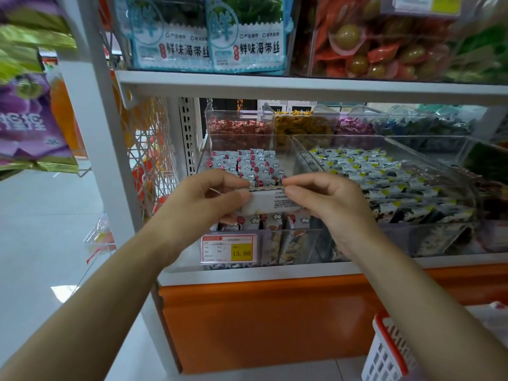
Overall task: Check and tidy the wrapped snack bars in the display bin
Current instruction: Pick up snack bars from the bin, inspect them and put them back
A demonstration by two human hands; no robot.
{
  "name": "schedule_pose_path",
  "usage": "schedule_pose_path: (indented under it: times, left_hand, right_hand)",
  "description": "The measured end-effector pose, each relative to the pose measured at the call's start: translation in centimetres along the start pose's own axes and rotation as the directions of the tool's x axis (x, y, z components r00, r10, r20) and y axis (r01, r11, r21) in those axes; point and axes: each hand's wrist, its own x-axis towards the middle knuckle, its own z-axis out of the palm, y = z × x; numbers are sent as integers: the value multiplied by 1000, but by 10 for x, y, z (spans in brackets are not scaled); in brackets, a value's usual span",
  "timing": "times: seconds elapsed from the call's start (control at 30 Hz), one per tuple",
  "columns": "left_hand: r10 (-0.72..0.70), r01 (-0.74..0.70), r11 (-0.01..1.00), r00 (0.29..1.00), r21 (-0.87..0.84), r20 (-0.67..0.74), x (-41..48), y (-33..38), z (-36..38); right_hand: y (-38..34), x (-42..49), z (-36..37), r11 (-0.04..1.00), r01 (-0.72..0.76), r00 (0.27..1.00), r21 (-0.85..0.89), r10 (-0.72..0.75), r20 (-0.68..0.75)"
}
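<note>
Shop aisle: white shelf unit (275,86), pale floor (41,215) off to the left.

- Held snack bar (270,202): white wrapper, small-print side facing the camera, roughly level. It sits just above the front part of the clear display bin (302,158) on the lower shelf.
- Left hand (209,199): pinches the bar's left end, thumb on the near side, fingers over the far edge.
- Right hand (330,204): thumb and forefinger pinch the bar's upper edge toward the right. The bar's right end is hidden behind this hand.
- Both hands are clamped on the same bar, close together but not touching.
- Packed bars (253,163) in the bin: white wrappers with cloud and red marks, standing on edge in rows. More show through the front wall below the hands.
- Price tag (229,248): clipped on the bin's front wall at left, yellow patch reads 15.80.
- Neighbouring bin (384,177) to the right: clear, bars with dark and yellow marks, less orderly.
- Behind: bins of red sweets (236,126) and yellow sweets (302,125).
- Shelf above: blue-white seaweed packs (247,37), and a clear box of orange and green packets (384,50).
- Below the shelf: orange base panel (261,320).
- Bottom right: white basket (390,353) with a red rim.
- Far left: purple bags (24,119) hanging.
</note>
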Motion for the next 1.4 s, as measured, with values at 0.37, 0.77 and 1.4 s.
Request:
schedule_pose_path:
  times: [0.37, 0.77, 1.4]
  left_hand:
    - [40, -51, 995, 992, 91, 118, 1, -1, -7]
    - [63, -90, 969, 991, 229, 122, 2, 0, -11]
    - [56, -54, 983, 998, 173, -3, 9, -8, -6]
  right_hand:
    - [0, -1, 7, 996, 61, 991, -70, -69, -111]
    - [0, -3, 8, 993, 75, 996, -89, -79, -50]
    - [-5, 4, -2, 919, -287, 952, 270, 242, 188]
